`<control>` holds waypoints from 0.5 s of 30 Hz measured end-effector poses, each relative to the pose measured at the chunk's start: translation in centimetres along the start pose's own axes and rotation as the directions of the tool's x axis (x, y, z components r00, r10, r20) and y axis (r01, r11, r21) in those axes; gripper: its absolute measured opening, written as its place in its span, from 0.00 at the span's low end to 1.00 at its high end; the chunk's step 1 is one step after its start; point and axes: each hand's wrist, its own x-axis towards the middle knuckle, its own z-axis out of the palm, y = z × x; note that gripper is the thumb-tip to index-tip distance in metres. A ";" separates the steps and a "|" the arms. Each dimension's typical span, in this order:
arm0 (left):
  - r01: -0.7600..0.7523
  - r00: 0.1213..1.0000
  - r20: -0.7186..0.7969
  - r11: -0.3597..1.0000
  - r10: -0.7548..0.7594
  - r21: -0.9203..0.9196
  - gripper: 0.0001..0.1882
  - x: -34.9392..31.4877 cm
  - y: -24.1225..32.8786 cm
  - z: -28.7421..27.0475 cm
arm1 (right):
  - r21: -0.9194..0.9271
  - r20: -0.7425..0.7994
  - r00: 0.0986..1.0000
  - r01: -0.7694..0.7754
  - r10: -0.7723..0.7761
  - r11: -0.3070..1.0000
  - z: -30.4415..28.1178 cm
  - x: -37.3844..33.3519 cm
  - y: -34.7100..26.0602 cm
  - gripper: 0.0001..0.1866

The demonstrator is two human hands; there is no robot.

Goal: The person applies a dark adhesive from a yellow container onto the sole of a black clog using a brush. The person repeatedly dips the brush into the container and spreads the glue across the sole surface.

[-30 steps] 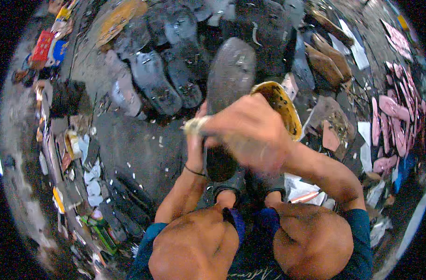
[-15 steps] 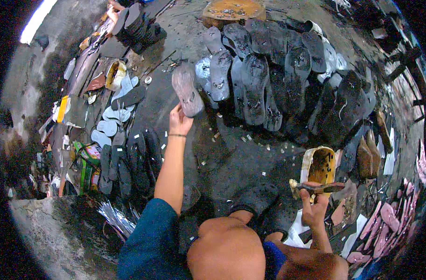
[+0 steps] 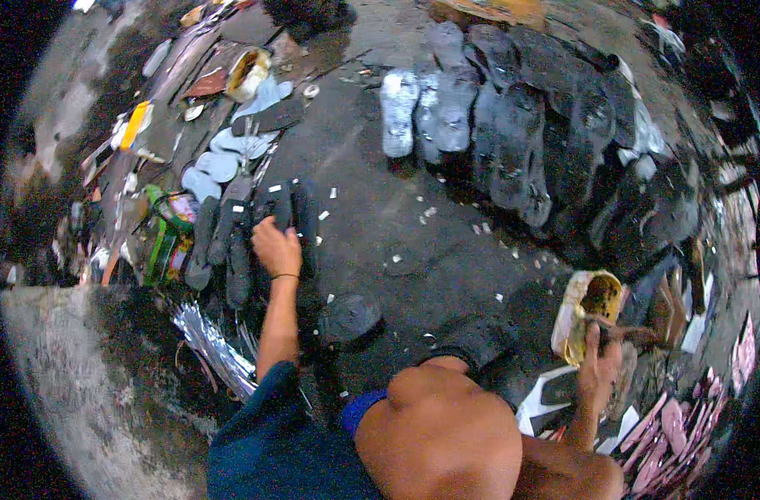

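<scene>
My left hand (image 3: 276, 248) has its fingers curled over the near end of a dark sole (image 3: 277, 202) in a row of dark soles (image 3: 238, 271) on the left; the fingertips are partly hidden. On the right, my right hand (image 3: 596, 371) closes around a brush (image 3: 634, 335). Its bristle end is over or inside an open, yellow-stained container (image 3: 565, 321) with dark residue; blur hides the exact contact. A shiny wet sole (image 3: 399, 112) lies at the left end of a large group of dark soles (image 3: 509, 142) on the floor ahead.
Pale blue-grey sole pieces (image 3: 220, 167) and a second stained container (image 3: 248, 75) lie at the far left. Silvery strips (image 3: 217, 350) sit near my left arm. Pink offcuts (image 3: 671, 425) pile up at the lower right. Small white scraps dot the dark floor (image 3: 388, 233).
My left hand has let go of the grey sole, now apparently laid beside the group, and moved left and nearer to the row of dark soles. My right hand has brought the brush to the container.
</scene>
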 end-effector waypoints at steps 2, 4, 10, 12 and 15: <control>0.017 0.997 0.080 0.978 -0.001 -0.208 0.24 0.5 -4.6 1.2 | -0.015 -0.038 0.999 0.002 -0.003 1.000 0.3 1.0 1.6 0.27; 0.003 0.995 -0.085 0.877 -0.050 -0.480 0.22 -0.7 -10.1 1.7 | -0.042 -0.072 0.994 -0.089 0.086 0.995 -0.3 1.6 0.0 0.26; 0.634 0.664 0.676 0.238 0.320 -0.736 0.23 -2.1 1.0 -10.7 | -0.436 -0.309 0.951 -0.167 0.027 0.884 -2.4 5.2 9.7 0.20; 0.525 0.619 0.676 0.429 0.401 -0.735 0.25 -4.2 7.7 -15.2 | -0.493 -0.292 0.943 -0.008 -0.157 0.870 -0.6 5.4 8.0 0.20; 0.067 0.501 0.492 0.535 0.712 -0.842 0.27 -8.8 17.5 -15.9 | -0.604 -0.256 0.935 0.044 -0.246 0.795 0.0 7.0 12.2 0.19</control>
